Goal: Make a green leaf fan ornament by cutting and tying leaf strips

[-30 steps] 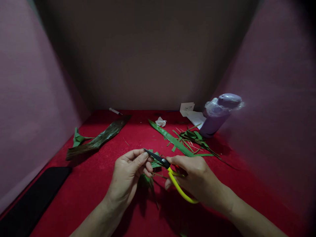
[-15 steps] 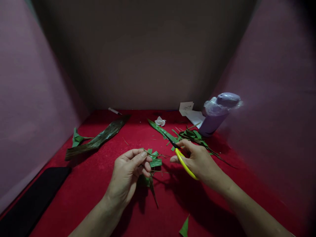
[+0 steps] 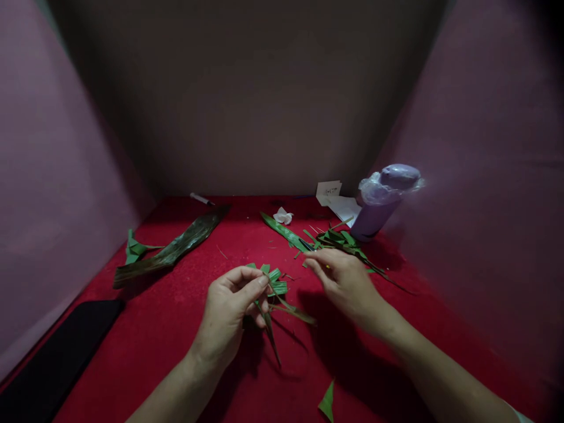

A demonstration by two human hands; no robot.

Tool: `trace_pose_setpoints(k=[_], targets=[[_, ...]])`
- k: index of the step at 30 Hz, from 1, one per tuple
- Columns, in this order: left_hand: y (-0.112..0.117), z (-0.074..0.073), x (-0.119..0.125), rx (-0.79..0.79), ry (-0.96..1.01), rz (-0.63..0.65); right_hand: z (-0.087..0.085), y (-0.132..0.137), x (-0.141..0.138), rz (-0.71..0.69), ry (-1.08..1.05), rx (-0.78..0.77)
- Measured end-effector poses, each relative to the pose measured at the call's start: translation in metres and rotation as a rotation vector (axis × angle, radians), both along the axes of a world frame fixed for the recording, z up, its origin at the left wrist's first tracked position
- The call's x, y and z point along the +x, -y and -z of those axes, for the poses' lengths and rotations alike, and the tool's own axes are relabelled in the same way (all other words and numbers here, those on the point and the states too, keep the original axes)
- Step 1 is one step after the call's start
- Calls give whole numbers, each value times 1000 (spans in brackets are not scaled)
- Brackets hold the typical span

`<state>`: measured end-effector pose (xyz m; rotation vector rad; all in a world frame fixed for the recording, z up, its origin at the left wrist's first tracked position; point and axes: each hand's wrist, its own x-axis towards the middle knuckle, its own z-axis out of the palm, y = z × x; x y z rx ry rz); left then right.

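My left hand (image 3: 238, 299) is closed in a pinch on a thin leaf strip (image 3: 282, 302), which droops to the right and down from the fingertips. Cut green leaf pieces (image 3: 277, 283) show just behind these fingers. A darker narrow piece (image 3: 272, 341) hangs below them. To the right, my right hand (image 3: 346, 279) is curled over a pair of scissors, palm down. Their dark blades (image 3: 307, 244) stick out past the fingertips toward a long green leaf (image 3: 282, 229). Only a speck of the yellow handle shows; the hand hides the rest.
Leaf scraps (image 3: 339, 239) lie beyond my right hand, beside a purple container (image 3: 376, 217) topped with clear plastic. A long dark leaf (image 3: 180, 247) and black object (image 3: 66, 358) lie left. White crumpled paper (image 3: 282, 215) and a syringe (image 3: 201, 198) sit farther back.
My right hand has turned palm down, so the yellow handle that showed is now mostly covered. The strip in my left hand now hangs farther to the right and down.
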<state>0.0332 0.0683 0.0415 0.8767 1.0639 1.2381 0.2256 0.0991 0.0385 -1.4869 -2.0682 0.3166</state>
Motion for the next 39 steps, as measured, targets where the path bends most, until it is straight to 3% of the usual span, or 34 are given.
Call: trace_pose_setpoints(k=[2, 3, 7, 11, 15, 21, 39], targets=[[0, 1, 1, -10, -19, 1, -7, 12, -17, -247, -366, -279], [1, 2, 1, -9, -25, 0, -9, 16, -25, -275, -485, -382], [2, 5, 2, -7, -28, 12, -6, 20, -44, -248, -781, -573], [2, 5, 2, -13, 24, 48, -9, 17, -42, -279, -884, -728], [1, 2, 2, -18, 69, 60, -15, 17, -37, -275, -885, -754], [1, 2, 5, 11, 27, 62, -9, 17, -37, -301, -903, -786], [1, 5, 4, 34, 28, 34, -7, 20, -38, -289, -968, -679]])
